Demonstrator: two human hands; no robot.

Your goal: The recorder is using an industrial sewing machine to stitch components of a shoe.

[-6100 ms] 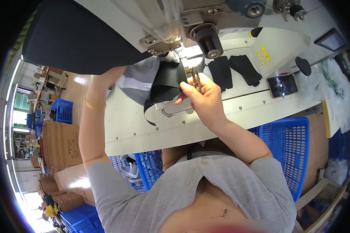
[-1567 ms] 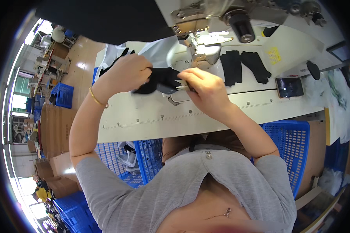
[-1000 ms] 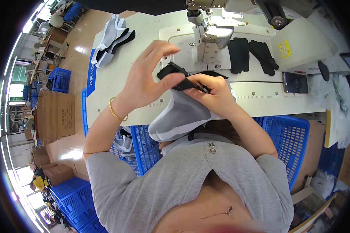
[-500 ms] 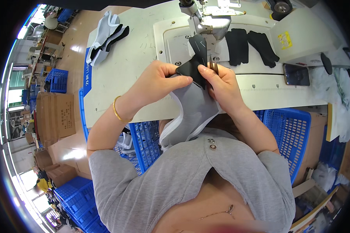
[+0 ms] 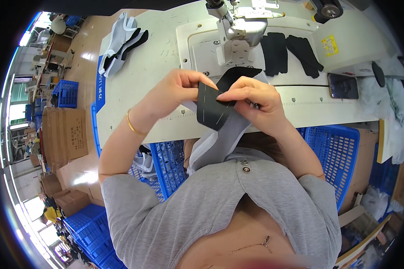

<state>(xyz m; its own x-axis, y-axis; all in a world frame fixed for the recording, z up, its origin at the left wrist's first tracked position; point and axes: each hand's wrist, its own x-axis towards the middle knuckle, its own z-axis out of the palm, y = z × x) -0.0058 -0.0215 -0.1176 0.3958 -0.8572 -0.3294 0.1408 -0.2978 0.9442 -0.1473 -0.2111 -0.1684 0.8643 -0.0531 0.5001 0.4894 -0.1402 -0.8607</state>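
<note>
My left hand (image 5: 177,92) pinches a black fabric piece (image 5: 208,107) marked with short white lines, between thumb and fingers. My right hand (image 5: 258,101) grips the same piece at its right edge, thumb and forefinger closed on it. Another part of the black fabric stands up behind my fingers, toward the sewing machine (image 5: 242,33). Below it hangs a grey and white fabric piece (image 5: 217,145), running down to my lap. A small dark, shiny thing shows under my right fingers; its kind is mostly hidden.
Black fabric pieces (image 5: 274,54) lie right of the machine, near a phone (image 5: 343,86). White and black pieces (image 5: 121,45) lie at the table's far left. Blue baskets (image 5: 168,166) stand below the table edge on both sides. A cardboard box (image 5: 65,134) stands on the floor, left.
The black fabric has come nearer and been turned, so its white-marked face lies between my hands. My right fingers have curled over, and the pointed dark blades beside them no longer show.
</note>
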